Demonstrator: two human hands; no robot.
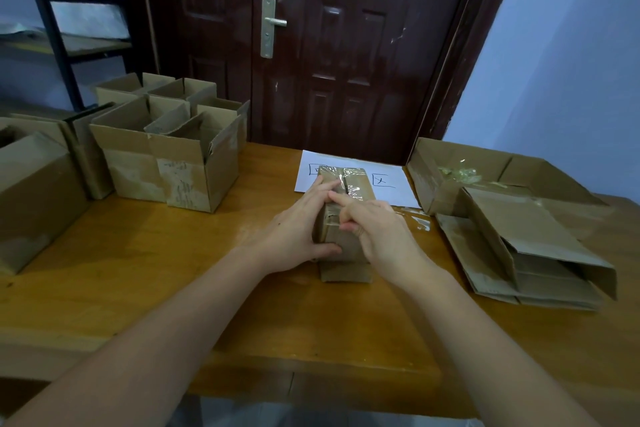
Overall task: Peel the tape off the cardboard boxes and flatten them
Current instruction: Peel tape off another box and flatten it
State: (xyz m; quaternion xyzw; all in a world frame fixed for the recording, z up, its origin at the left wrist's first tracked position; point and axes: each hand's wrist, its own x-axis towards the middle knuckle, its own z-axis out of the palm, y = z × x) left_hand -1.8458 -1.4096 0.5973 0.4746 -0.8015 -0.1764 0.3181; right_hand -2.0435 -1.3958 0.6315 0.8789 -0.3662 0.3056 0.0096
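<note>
1. The small taped box (346,211) sits mid-table on the wooden table (138,253), its far end over the white paper sheet (398,184). Clear tape (353,184) runs along the top seam, glossy and wrinkled.
2. The left hand (298,232) grips the box's left side, fingers curled over the top edge and thumb low on the near face. It is acting as the clamp.
3. The right hand (377,236) has its index finger extended onto the top by the seam, the other fingers curled at the near top edge. Whether it has a tape end pinched cannot be told; the fingers hide the contact.
4. Judgement: the step in hand is finding or lifting a tape edge. It is best done by picking at a corner with a nail, then pulling low and slow along the seam so the film comes off in one strip and does not tear the cardboard's paper skin.
5. The left hand should press down while the right pulls; the box looks light and would likely slide.
6. Materials: thin, matte brown corrugated cardboard with old tape scars.
7. Upright open boxes (166,163) stand at far left. Flattened boxes (519,236) are stacked at right, with a wad of peeled tape (460,173) lying on them.
</note>
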